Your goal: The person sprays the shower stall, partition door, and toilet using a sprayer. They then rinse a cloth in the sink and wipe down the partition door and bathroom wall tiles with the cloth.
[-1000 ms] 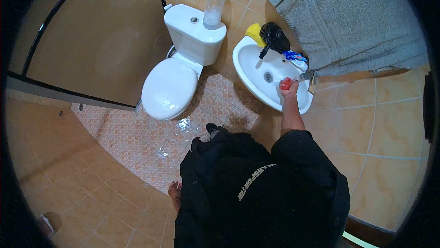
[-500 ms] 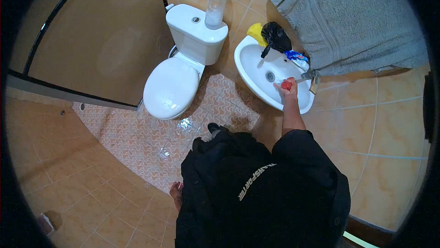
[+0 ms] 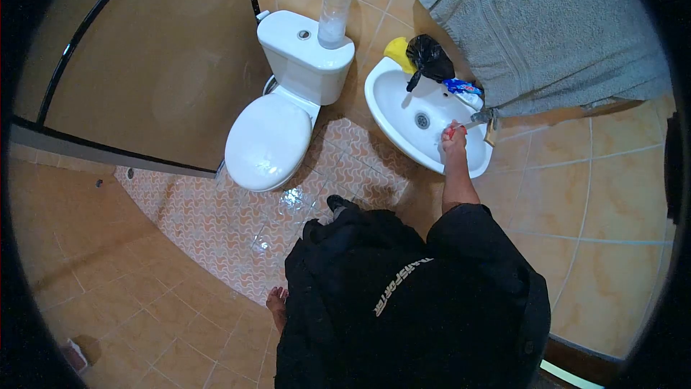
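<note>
Over the right side of the white washbasin [image 3: 381, 112], my right hand [image 3: 453, 143] is closed around a small red object [image 3: 451, 131], its kind too small to make out. That hand is just below the metal tap [image 3: 484, 117]. The basin's drain [image 3: 422, 121] lies to its left. My left hand [image 3: 276, 298] hangs low beside my black shirt [image 3: 417, 302], away from any object. Its fingers are partly visible and look loosely apart, with nothing in them.
On the basin's back rim lie a yellow item [image 3: 398, 52], a black plastic bag [image 3: 430, 58] and a blue packet [image 3: 462, 87]. A grey towel [image 3: 554, 36] hangs above. Left stands a toilet [image 3: 270, 144] with a plastic bottle [image 3: 335, 11] on its tank. The patterned floor [image 3: 216, 223] shines wetly.
My right hand has turned slightly in the basin, and less of the red object shows. My left hand stays at my side. The view has shifted a little.
</note>
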`<state>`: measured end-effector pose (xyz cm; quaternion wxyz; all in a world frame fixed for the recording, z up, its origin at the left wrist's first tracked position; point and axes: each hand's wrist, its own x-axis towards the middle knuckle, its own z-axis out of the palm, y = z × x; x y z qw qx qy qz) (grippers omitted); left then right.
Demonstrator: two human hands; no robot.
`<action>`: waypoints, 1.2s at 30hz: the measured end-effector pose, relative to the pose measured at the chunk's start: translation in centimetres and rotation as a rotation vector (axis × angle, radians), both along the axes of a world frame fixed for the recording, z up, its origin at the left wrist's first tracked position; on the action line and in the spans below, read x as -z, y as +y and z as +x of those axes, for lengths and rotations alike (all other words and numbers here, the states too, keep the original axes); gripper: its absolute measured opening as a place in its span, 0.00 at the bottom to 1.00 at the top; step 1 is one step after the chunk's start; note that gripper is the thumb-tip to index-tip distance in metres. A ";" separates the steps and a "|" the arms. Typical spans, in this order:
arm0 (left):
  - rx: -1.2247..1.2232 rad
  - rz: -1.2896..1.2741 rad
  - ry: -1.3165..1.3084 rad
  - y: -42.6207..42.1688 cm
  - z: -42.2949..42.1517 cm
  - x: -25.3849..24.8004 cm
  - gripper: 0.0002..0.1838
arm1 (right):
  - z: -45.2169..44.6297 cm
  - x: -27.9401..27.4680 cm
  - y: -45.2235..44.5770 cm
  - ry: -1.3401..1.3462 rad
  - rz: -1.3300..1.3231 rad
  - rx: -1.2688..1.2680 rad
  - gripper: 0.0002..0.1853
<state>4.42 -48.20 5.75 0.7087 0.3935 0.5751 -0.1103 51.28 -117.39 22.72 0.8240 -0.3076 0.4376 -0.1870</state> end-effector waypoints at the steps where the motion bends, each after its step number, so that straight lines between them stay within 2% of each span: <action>1: 0.001 -0.001 -0.003 0.6 -0.6 1.1 0.21 | 0.2 0.1 -0.2 0.033 0.004 -0.005 0.06; 3: -0.233 -0.300 0.026 1.8 -1.8 2.8 0.21 | -0.2 -1.2 0.5 -0.028 0.071 -0.042 0.07; 4: -0.232 -0.300 0.023 0.1 -6.9 -0.3 0.21 | -0.4 -2.0 0.9 -0.088 0.138 -0.080 0.09; 5: 0.031 -0.041 0.020 -1.1 -3.4 -1.6 0.21 | -0.4 -3.2 1.6 -0.091 0.138 -0.080 0.09; 6: 0.292 0.219 0.016 -1.7 1.9 -5.7 0.22 | -0.4 -5.1 3.0 -0.054 0.096 -0.047 0.13; 7: 0.292 0.220 0.015 -2.0 1.9 -6.0 0.22 | -0.5 -6.1 3.7 -0.015 0.055 -0.013 0.17; 8: 0.210 0.199 -0.026 -2.2 1.9 -6.2 0.22 | -0.3 -4.5 2.3 -0.016 0.055 -0.012 0.17; 10: 0.128 0.176 -0.071 -2.0 1.8 -6.3 0.22 | 0.3 -1.3 -0.7 -0.011 0.004 -0.216 0.19; 12: 0.467 0.254 -0.334 -0.8 0.9 -5.0 0.23 | 0.3 -2.9 0.9 -0.032 0.023 -0.165 0.18; 13: 0.466 0.254 -0.337 -0.9 1.1 -4.9 0.23 | 0.4 -3.7 1.9 -0.052 0.043 -0.116 0.17; 15: 0.142 0.106 -0.115 -1.1 1.3 -5.0 0.22 | 0.7 -4.0 3.2 -0.074 0.036 -0.060 0.13; 16: 0.140 0.107 -0.120 -1.2 1.7 -5.3 0.22 | 0.9 -4.1 3.4 -0.091 0.029 -0.003 0.10; 19: 0.205 0.152 -0.065 -1.3 2.4 -6.4 0.20 | 1.3 -3.2 3.2 -0.117 -0.038 0.064 0.10; 22: 0.250 0.184 -0.025 -1.3 2.7 -6.9 0.19 | 1.1 0.0 -0.1 -0.128 0.024 -0.072 0.10; 24: 0.219 0.155 -0.067 -1.1 2.2 -6.6 0.19 | 1.3 0.7 -0.4 -0.140 0.031 -0.016 0.11; 28: 0.185 0.112 -0.130 0.0 1.2 -4.9 0.20 | 1.3 -1.7 1.2 -0.078 0.022 0.088 0.14; 30: 0.202 -0.088 -0.170 1.8 0.9 -2.7 0.20 | 1.4 -3.3 2.4 -0.029 0.007 0.118 0.15; 31: 0.204 -0.088 -0.169 1.8 0.9 -2.7 0.20 | 1.4 -3.7 2.7 0.020 -0.007 0.142 0.16; 34: 0.172 -0.041 -0.145 0.9 1.7 -3.6 0.21 | 1.3 0.1 0.0 -0.008 -0.009 0.060 0.16; 36: 0.148 -0.007 -0.130 0.7 2.1 -3.8 0.21 | 1.2 0.1 -0.2 -0.103 0.082 0.044 0.14</action>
